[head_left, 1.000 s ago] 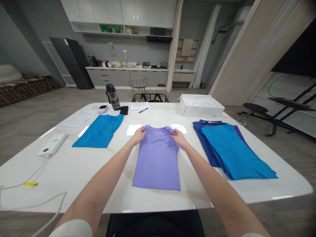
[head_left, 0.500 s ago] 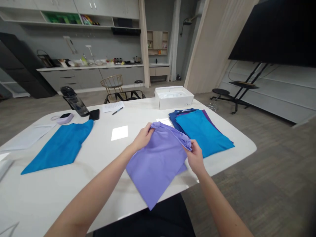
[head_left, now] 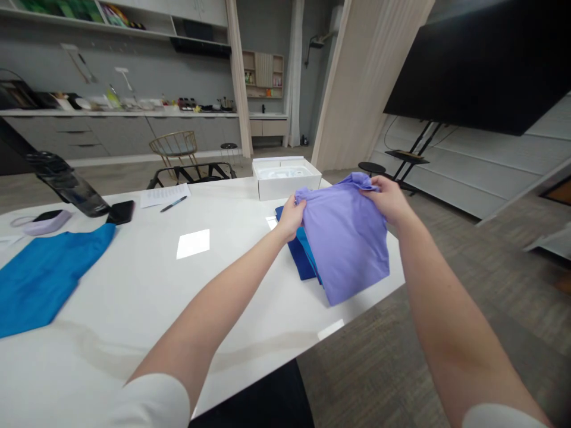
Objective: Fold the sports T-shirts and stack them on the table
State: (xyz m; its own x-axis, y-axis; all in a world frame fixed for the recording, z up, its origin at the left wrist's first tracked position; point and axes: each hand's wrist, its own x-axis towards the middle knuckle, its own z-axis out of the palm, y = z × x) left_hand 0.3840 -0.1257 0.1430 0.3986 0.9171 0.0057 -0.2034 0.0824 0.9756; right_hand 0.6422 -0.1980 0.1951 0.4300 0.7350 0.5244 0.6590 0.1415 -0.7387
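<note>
Head view, purple garment moved right, over blue pile, perhaps touching

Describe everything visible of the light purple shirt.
The light purple shirt is plain, soft-looking fabric, apparently folded, with a bunched top edge and creases across its face. The left hand grips one top corner and the right hand the other, the right corner higher in the picture. It hangs over blue clothes, partly hiding them. Whether its lower edge touches the white table is unclear.
</note>
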